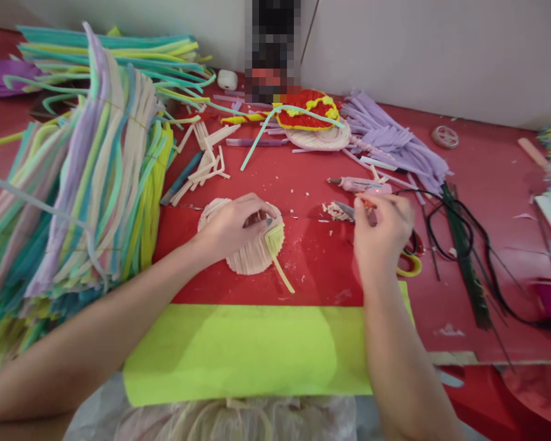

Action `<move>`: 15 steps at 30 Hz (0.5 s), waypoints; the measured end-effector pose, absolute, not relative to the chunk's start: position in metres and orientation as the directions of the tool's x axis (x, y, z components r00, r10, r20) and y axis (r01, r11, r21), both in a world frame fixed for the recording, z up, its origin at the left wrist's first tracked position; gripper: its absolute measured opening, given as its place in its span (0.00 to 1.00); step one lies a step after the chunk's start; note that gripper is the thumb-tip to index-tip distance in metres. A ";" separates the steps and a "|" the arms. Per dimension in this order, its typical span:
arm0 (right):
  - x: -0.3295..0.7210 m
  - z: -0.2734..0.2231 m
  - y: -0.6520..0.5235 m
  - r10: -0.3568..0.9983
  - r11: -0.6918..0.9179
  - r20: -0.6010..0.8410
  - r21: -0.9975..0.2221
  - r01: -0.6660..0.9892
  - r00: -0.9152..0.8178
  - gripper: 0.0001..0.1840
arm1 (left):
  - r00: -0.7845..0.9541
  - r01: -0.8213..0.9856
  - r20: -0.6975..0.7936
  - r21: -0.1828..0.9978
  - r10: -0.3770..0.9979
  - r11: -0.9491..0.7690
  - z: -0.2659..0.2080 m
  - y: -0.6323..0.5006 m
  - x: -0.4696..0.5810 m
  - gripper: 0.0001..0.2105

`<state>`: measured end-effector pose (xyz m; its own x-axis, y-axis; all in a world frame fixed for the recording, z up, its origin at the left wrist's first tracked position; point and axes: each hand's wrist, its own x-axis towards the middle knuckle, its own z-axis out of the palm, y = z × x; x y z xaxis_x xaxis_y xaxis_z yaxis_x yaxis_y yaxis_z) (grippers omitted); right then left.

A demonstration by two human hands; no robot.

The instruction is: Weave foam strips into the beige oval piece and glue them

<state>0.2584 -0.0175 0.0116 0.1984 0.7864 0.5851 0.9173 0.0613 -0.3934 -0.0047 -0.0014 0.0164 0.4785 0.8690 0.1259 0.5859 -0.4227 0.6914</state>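
Observation:
My left hand (232,220) lies over a cream round disc (248,260) made of pipe cleaners laid side by side. Its curled fingers press at the disc's upper right, beside bent yellow pipe cleaner (275,240), whose loose end points down onto the table. My right hand (382,220) is closed, thumb and forefinger together; what they hold, if anything, is too small to make out. Behind it are scissors with yellow handles (411,264), partly hidden, their grey blade showing left of the thumb. Cream clippings (336,211) lie by the blade, and a pink glue gun (360,185) just beyond.
Bundled coloured pipe cleaners (105,171) heap up at left. A red and yellow piece (310,110) stands at the back beside purple pipe cleaners (395,138). A black cord (480,245) crosses the right side near dark green stems (463,263). Yellow-green sheet (248,352) covers the front edge.

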 end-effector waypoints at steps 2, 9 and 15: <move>0.241 0.017 -0.019 0.845 0.184 0.529 -0.436 0.881 0.085 0.10 | 0.495 0.654 0.173 0.571 0.851 -0.496 0.024 -0.010 -0.004 0.08; 0.202 0.018 -0.014 0.938 0.345 0.253 -0.619 0.705 -0.238 0.06 | 0.536 0.751 0.198 0.332 0.821 -0.571 0.026 -0.034 -0.003 0.11; 0.206 0.006 -0.009 0.922 0.386 0.265 -0.694 0.607 -0.283 0.04 | 0.499 0.710 0.167 0.483 0.850 -0.512 0.012 -0.028 -0.001 0.07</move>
<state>0.2061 -0.0087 0.0061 -0.2834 0.9218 0.2646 0.6074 0.3861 -0.6943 -0.0008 -0.0285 0.0117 0.4991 0.8503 0.1672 0.7103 -0.5119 0.4832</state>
